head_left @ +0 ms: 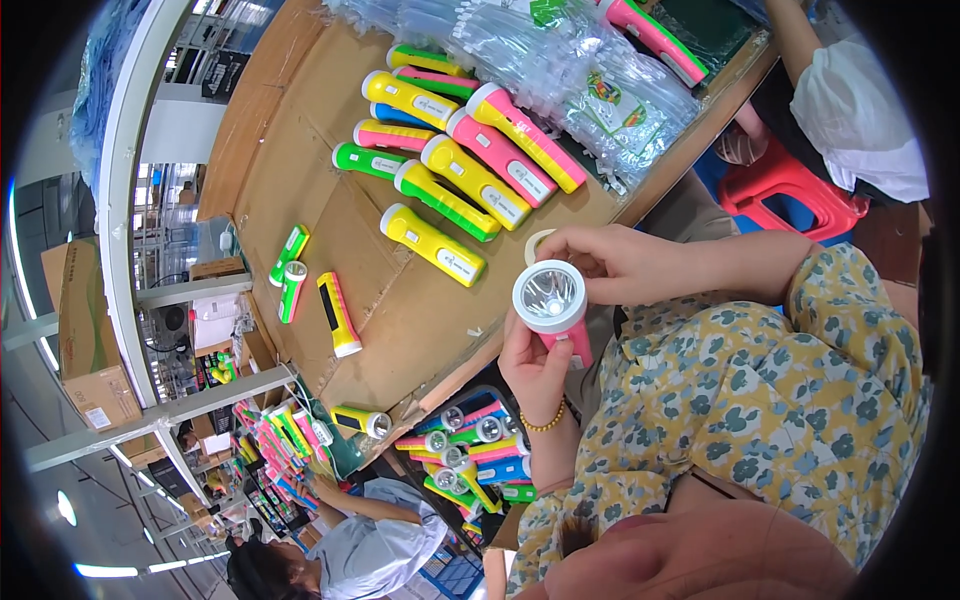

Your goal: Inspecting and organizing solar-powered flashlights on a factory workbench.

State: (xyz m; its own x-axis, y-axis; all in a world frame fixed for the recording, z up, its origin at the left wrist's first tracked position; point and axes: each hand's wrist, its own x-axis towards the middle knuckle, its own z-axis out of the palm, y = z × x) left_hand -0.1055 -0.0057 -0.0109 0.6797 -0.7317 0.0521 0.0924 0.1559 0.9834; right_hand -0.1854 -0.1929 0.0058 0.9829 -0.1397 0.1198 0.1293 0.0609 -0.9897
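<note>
I hold a pink flashlight (553,303) with a white head, its reflector facing up at me, just off the edge of the cardboard-covered table (300,190). My left hand (535,372), with a bead bracelet at the wrist, grips the pink body from below. My right hand (608,262) comes in from the right, fingers on the rim of the white head. A pale ring (534,240) shows just beyond my right fingertips. The nearest loose flashlight is a yellow one (432,245) on the table.
Several pink, yellow and green flashlights (470,150) lie in a row on the table, with clear plastic bags (590,80) behind them. Small parts (337,313) lie apart. A bin of flashlights (470,450) sits below. Another person (375,540) works beneath; a white sleeve (860,120) and red stool (790,190) are at right.
</note>
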